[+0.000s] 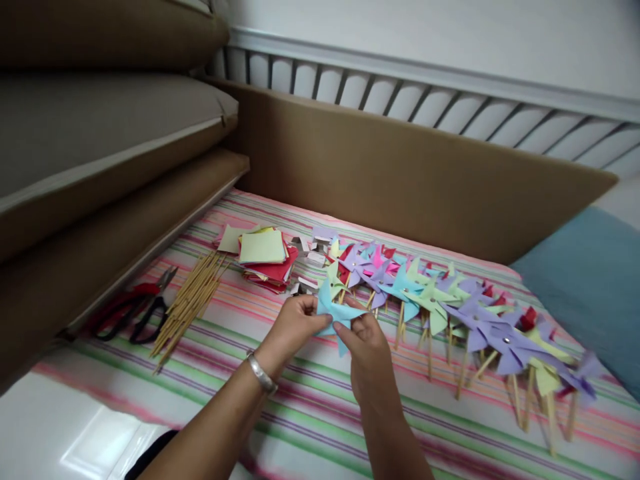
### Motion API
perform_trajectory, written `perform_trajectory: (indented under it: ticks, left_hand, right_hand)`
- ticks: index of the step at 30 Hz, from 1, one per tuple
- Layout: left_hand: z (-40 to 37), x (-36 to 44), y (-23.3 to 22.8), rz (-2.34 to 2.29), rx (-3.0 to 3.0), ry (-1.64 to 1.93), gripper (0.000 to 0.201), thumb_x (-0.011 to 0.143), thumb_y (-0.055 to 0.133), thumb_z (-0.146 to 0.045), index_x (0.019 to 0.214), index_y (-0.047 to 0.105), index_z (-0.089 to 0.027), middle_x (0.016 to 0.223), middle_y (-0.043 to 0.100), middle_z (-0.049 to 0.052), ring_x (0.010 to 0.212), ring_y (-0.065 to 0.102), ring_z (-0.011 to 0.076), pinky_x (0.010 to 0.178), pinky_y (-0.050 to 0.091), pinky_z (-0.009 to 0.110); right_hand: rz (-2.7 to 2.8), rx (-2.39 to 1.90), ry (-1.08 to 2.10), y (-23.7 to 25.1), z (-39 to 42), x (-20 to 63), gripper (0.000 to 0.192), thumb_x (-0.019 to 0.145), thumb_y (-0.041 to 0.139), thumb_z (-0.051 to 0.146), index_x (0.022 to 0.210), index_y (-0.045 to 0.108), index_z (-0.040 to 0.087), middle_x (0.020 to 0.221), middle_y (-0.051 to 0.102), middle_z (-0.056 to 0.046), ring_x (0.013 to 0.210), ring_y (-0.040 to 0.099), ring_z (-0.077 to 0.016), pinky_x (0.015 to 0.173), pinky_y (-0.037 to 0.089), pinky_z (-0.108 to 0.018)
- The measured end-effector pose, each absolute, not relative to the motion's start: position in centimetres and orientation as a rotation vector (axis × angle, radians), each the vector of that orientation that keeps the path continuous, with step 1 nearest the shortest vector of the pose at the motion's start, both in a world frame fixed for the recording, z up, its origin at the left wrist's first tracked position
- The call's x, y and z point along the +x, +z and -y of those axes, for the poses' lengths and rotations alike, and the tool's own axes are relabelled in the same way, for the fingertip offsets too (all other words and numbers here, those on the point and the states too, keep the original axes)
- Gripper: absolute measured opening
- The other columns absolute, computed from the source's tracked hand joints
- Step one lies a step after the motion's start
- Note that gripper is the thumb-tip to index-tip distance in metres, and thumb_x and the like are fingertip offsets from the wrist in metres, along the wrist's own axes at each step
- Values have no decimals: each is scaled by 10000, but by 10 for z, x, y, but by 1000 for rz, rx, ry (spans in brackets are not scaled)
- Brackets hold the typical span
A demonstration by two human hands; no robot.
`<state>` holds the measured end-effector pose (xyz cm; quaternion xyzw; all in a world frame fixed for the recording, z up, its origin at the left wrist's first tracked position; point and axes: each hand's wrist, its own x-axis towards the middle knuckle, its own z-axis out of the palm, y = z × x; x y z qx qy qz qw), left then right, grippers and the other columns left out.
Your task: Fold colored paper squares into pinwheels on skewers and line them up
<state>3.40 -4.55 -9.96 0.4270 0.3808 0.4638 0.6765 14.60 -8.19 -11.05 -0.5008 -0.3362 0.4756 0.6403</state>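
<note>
A light blue paper pinwheel is held up between both hands, its blades folded in toward the middle. My left hand pinches its left side, with the thumb pressed near the centre. From the other side my right hand grips it, thumb at the centre and fingers behind the right blade. Whether a pin or stick is in the pinwheel's centre cannot be seen. Just beyond the hands lie finished-looking pinwheels on sticks in purple, green, blue and red.
Left of the hands are a stack of coloured paper squares, a bundle of thin wooden sticks and black-handled scissors. Small opened boxes sit behind. A striped cloth covers the surface; a brown board stands at the back.
</note>
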Motion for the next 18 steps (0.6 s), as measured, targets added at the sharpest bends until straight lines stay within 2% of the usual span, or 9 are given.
perform_trajectory:
  ticks: [3, 6, 8, 12, 15, 18]
  left_hand:
    - [46, 31, -98, -864, 962, 1013, 123, 560, 681, -199, 657, 674, -123, 579, 588, -16, 533, 469, 97, 548, 342, 231]
    - [41, 16, -91, -880, 938, 1038, 138, 544, 688, -193, 660, 685, -118, 570, 599, -12, 527, 487, 101, 551, 359, 236]
    - [35, -3, -84, -900, 887, 1141, 167, 537, 708, -194, 687, 695, -122, 595, 632, -4, 552, 527, 113, 586, 396, 247]
    - [19, -48, -73, -930, 686, 1520, 212, 548, 737, -206, 750, 699, -154, 726, 698, 3, 674, 605, 133, 701, 447, 258]
    - [14, -70, -72, -894, 623, 1661, 262, 543, 745, -207, 792, 700, -143, 808, 716, 28, 797, 633, 173, 777, 459, 284]
    - [17, -78, -72, -864, 632, 1654, 262, 558, 740, -203, 808, 702, -133, 867, 721, 50, 869, 635, 199, 827, 456, 311]
  right_hand:
    - [851, -1166, 1043, -109, 82, 144, 575, 619, 719, 224, 1165, 539, 204, 944, 701, -51, 922, 621, -209, 826, 460, -359]
    - [919, -1181, 1025, -108, 83, 146, 539, 654, 702, 260, 1165, 541, 207, 818, 685, -26, 812, 622, -191, 761, 471, -346]
    - [923, -1200, 993, -108, 83, 149, 466, 687, 680, 309, 1127, 564, 209, 773, 670, -16, 757, 610, -172, 744, 474, -343]
    - [1005, -1391, 853, -113, 77, 157, 349, 710, 646, 359, 1011, 633, 182, 822, 680, -47, 767, 618, -182, 719, 490, -336]
    - [1398, -1694, 626, -116, 62, 154, 279, 780, 541, 349, 947, 680, 173, 869, 692, -65, 778, 636, -190, 708, 496, -314]
    - [1883, -1953, 367, -116, 37, 140, 285, 833, 442, 261, 947, 699, 214, 963, 698, -55, 875, 638, -178, 760, 476, -277]
